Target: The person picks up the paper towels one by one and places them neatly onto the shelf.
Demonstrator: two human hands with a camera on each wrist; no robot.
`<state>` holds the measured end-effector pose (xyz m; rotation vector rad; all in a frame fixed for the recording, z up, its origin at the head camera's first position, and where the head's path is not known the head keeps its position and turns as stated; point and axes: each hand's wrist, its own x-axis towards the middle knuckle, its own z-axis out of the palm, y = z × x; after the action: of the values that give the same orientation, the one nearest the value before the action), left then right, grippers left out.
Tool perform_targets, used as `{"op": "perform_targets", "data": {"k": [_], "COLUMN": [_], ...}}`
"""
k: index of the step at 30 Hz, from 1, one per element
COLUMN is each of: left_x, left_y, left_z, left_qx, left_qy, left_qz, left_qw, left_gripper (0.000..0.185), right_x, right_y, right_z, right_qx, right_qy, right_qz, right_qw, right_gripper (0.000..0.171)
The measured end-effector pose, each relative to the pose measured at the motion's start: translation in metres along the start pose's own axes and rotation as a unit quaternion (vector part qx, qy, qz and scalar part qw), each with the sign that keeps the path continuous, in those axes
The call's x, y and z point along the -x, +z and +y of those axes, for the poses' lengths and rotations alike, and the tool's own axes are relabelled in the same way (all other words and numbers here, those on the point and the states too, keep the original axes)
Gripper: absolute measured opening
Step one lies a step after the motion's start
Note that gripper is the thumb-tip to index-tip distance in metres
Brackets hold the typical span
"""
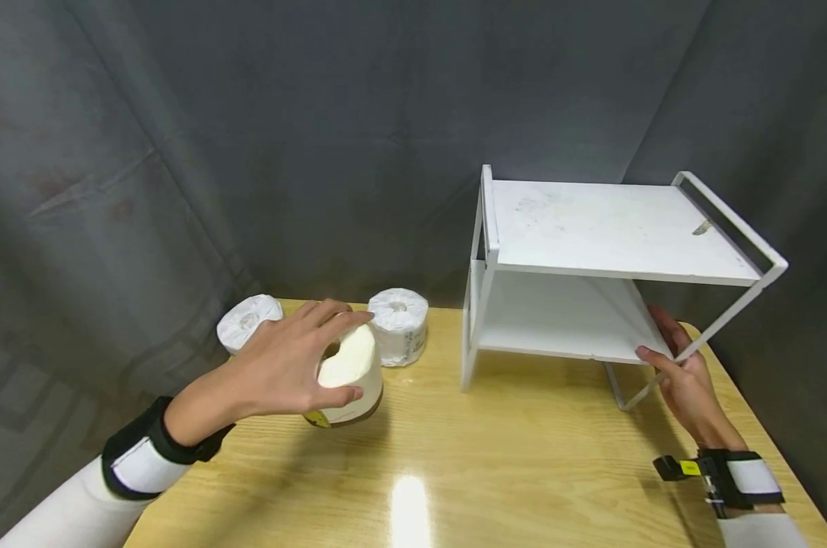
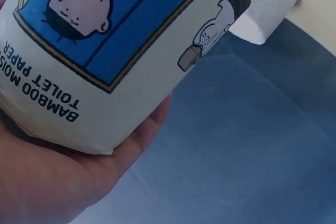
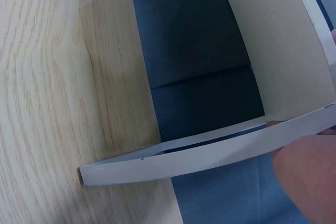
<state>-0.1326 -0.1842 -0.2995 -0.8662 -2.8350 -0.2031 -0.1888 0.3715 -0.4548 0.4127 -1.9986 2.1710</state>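
Observation:
My left hand (image 1: 283, 365) grips a toilet paper roll (image 1: 352, 365) from above, thumb on the near side and fingers over the far side. Cartoon figures and the words "bamboo" and "toilet paper" show on its wrapper (image 2: 79, 66) in the left wrist view. At the right, my right hand (image 1: 688, 384) holds the white two-tier rack (image 1: 619, 228) by the right edge of its lower shelf (image 1: 557, 316), with the thumb over the shelf top. The rack's side frame (image 3: 210, 153) crosses in front of that hand in the right wrist view.
Two white-wrapped toilet rolls stand at the back of the wooden table (image 1: 496, 457): one roll (image 1: 400, 327) just behind the held one, another roll (image 1: 249, 320) farther left, partly behind my left hand. A grey curtain (image 1: 352, 137) hangs along the back and sides.

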Motion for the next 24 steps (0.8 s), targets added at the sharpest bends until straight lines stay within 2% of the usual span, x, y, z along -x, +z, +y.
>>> {"op": "perform_targets", "data": {"k": [11,24], "left_x": [-0.017,-0.035], "left_y": [-0.026,-0.051], "left_z": [0.014,0.030], "left_qx": [0.008,0.020], "left_qy": [0.045,0.074], "left_qz": [0.025,0.010], "left_qw": [0.9987,0.9970], "left_gripper": [0.084,0.088], "right_x": [0.002,-0.001], "right_y": [-0.001,-0.002], "right_z": [0.001,0.001], "right_qx": [-0.014,-0.017], "right_qy": [0.003,-0.001], "right_qz": [0.000,0.007], "right_qw": [1.000,1.000], "right_gripper": [0.076,0.076]}}
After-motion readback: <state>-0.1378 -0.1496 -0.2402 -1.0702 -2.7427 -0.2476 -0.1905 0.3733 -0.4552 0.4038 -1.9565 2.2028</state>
